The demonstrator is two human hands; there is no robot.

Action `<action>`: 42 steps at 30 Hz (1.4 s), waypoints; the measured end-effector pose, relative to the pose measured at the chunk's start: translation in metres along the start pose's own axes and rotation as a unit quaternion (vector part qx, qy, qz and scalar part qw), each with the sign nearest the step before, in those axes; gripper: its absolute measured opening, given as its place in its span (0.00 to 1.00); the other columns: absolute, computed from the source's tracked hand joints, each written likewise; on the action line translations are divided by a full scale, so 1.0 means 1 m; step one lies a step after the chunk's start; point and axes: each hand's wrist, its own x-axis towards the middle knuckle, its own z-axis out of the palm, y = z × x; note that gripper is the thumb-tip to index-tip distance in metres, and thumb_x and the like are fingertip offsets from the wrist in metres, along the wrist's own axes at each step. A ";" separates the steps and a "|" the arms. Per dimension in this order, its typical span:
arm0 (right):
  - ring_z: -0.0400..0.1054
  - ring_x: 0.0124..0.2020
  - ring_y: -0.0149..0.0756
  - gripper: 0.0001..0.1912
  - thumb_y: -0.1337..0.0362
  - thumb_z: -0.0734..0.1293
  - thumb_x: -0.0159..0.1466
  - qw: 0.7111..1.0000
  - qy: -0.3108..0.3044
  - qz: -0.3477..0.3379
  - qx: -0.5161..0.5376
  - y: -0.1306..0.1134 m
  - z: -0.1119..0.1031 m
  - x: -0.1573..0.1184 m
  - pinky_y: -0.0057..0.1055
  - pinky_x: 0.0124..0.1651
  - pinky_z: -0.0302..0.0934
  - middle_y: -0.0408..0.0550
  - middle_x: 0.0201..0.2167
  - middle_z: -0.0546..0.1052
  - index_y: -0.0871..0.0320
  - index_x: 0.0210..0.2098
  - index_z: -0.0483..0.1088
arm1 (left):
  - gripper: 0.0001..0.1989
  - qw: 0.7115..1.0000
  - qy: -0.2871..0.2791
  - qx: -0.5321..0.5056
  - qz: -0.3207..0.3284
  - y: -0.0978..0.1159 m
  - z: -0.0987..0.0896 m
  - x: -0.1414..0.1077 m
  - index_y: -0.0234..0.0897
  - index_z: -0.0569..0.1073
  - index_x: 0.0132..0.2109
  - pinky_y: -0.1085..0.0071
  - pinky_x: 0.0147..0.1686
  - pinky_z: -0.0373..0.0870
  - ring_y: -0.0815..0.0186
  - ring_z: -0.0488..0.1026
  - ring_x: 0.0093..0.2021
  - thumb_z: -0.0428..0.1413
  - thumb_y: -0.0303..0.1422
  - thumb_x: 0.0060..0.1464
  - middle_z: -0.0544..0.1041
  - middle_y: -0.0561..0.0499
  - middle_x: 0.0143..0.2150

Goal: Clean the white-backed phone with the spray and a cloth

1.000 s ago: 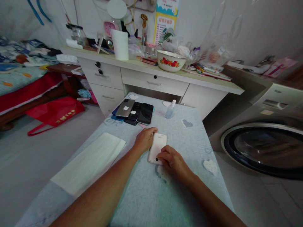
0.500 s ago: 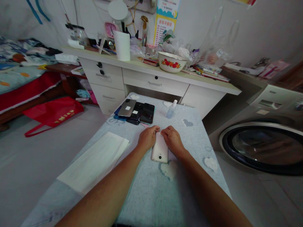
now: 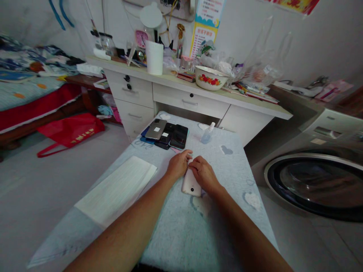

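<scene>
A pale pink-white smartphone (image 3: pixel 191 184) lies on the cloth, back side up, its camera end toward me. My left hand (image 3: pixel 178 164) is closed around the far left edge of the phone. Bent over the middle of the phone is my right hand (image 3: pixel 203 172), its thumb and fingers pinched together near the left fingertips. Whatever may be between the right fingertips is too small to make out. The phone's far end is mostly covered by both hands. Beyond them sits a pile of phones (image 3: pixel 178 136), and a clear spray bottle (image 3: pixel 208 134) stands to its right.
Folded white paper or cloth (image 3: pixel 117 190) lies left of my left forearm. Behind the covered table (image 3: pixel 227 177) is a white desk (image 3: pixel 170 90) with a flowered bowl (image 3: pixel 211 78) and clutter. A washing machine (image 3: pixel 320 143) stands at right, a red bag (image 3: pixel 72 130) on the floor at left.
My right hand has moved left across the phone, from its right edge to over its middle, near the left fingertips. The left hand stays at the left edge. The view has shifted slightly.
</scene>
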 end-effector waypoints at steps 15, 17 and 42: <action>0.66 0.39 0.37 0.12 0.71 0.60 0.65 0.997 -0.051 -0.037 -0.048 0.000 -0.003 0.011 0.30 0.43 0.61 0.50 0.37 0.71 0.56 0.36 0.76 | 0.26 0.999 0.033 0.006 -0.003 -0.004 0.002 0.000 0.38 0.61 0.60 0.68 0.47 0.68 0.66 0.73 0.44 0.43 0.20 0.55 0.77 0.49 0.44; 0.66 0.38 0.37 0.12 0.70 0.61 0.65 0.997 -0.038 -0.023 -0.058 0.008 -0.002 0.021 0.31 0.43 0.60 0.50 0.35 0.71 0.56 0.34 0.76 | 0.26 0.999 0.039 0.005 -0.005 -0.004 0.002 0.000 0.36 0.60 0.60 0.67 0.47 0.68 0.65 0.73 0.45 0.43 0.20 0.55 0.77 0.47 0.46; 0.65 0.40 0.35 0.13 0.70 0.59 0.66 0.996 -0.066 0.001 -0.052 -0.002 -0.009 0.011 0.28 0.46 0.59 0.50 0.38 0.72 0.57 0.37 0.76 | 0.26 0.998 0.053 -0.025 -0.015 -0.006 0.003 0.002 0.38 0.59 0.60 0.70 0.43 0.68 0.67 0.74 0.42 0.44 0.19 0.55 0.78 0.50 0.42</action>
